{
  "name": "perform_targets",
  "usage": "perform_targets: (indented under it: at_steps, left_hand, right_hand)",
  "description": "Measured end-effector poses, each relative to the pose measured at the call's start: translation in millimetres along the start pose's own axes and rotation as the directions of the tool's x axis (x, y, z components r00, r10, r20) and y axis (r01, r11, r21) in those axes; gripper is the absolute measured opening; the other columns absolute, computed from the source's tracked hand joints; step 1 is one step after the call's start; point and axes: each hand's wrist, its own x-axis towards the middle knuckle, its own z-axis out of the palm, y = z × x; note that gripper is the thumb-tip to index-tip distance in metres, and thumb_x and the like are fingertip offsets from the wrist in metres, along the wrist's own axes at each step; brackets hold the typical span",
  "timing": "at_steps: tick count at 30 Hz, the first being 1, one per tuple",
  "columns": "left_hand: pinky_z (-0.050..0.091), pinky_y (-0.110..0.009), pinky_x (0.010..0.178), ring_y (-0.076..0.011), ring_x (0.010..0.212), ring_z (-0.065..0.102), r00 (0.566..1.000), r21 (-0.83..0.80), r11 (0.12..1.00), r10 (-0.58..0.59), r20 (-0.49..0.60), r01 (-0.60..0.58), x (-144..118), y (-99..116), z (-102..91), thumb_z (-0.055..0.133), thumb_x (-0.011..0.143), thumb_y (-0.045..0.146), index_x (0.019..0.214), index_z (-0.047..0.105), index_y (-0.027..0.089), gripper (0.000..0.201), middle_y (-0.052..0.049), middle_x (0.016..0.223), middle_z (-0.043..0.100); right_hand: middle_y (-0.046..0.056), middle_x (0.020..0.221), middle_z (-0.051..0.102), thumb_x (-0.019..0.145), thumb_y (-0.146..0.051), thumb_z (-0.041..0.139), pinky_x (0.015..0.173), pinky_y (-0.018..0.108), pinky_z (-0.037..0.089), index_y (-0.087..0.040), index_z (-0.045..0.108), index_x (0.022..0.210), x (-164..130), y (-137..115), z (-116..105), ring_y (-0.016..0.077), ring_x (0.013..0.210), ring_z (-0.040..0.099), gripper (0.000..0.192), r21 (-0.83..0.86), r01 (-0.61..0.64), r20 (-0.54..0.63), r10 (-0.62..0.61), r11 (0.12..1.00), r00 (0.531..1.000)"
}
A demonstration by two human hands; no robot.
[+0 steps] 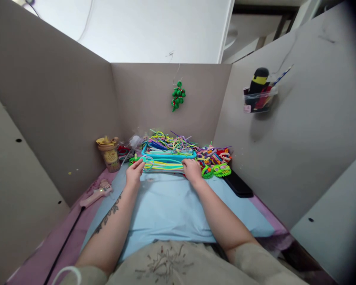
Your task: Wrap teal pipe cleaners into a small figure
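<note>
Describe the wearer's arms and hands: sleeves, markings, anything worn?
Both forearms are bare, no gloves, and no watch or rings that I can make out. The left forearm carries a dark, vine-like tattoo running along it. The right forearm shows no markings. Beige short sleeves show near the bottom edge.

Both hands are resting at the near edge of a turquoise tray [166,157] sitting at the far edge of a light blue cloth [172,209]. The left hand [134,173] is touching the tray's near left corner, fingers curled; whether it is gripping anything cannot be told. The right hand [192,170] is lying palm down against the tray's near right corner. Coloured cords [169,142] are spilling over the tray's far side. A heap of beaded pieces [215,160] is lying just beside its right edge. A tan cup [109,154] is standing near the left partition, and a pink tool [95,194] is lying at the cloth's left edge.
</note>
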Motion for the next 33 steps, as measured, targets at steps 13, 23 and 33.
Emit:
perform_targets:
  at_steps: [13, 23, 33]
  left_hand:
    - [0.031, -0.020, 0.043, -0.0057, 0.043, 0.040, 0.959, 0.181, 0.983, -0.058, 0.277, 0.008, -30, -8, 20.4, 0.077, 0.052, 0.033, 0.090, 0.070, 0.010, 0.046, 0.000, 0.053, 0.058]
    - [0.031, -0.021, 0.043, -0.0061, 0.042, 0.041, 0.925, 0.212, 0.976, -0.115, 0.363, 0.039, -43, -16, 32.3, 0.077, 0.053, 0.032, 0.089, 0.071, 0.011, 0.042, 0.000, 0.053, 0.058]
    - [0.034, -0.021, 0.045, -0.0072, 0.046, 0.044, 0.944, 0.135, 0.991, -0.032, 0.327, -0.013, -45, -13, 32.5, 0.076, 0.054, 0.031, 0.087, 0.072, 0.012, 0.038, 0.000, 0.057, 0.062]
  right_hand:
    - [-0.004, 0.071, 0.060, 0.073, -0.039, 0.062, 0.068, 0.031, 0.051, -0.022, 0.043, 0.077, 3, -37, 4, 0.0130, 0.061, 0.062, 0.025, 0.962, -0.264, 0.271, 0.357, -0.071, 0.894]
    - [-0.006, 0.065, 0.057, 0.075, -0.022, 0.063, 0.070, 0.029, 0.052, -0.022, 0.043, 0.072, -2, -50, 10, 0.0083, 0.061, 0.058, 0.020, 0.839, -0.299, 0.476, 0.347, -0.455, 0.808]
    - [-0.006, 0.054, 0.052, 0.058, -0.022, 0.072, 0.059, 0.025, 0.047, -0.018, 0.047, 0.063, -10, -57, 24, 0.0090, 0.054, 0.052, 0.025, 0.842, -0.425, 0.537, 0.438, -0.333, 0.721]
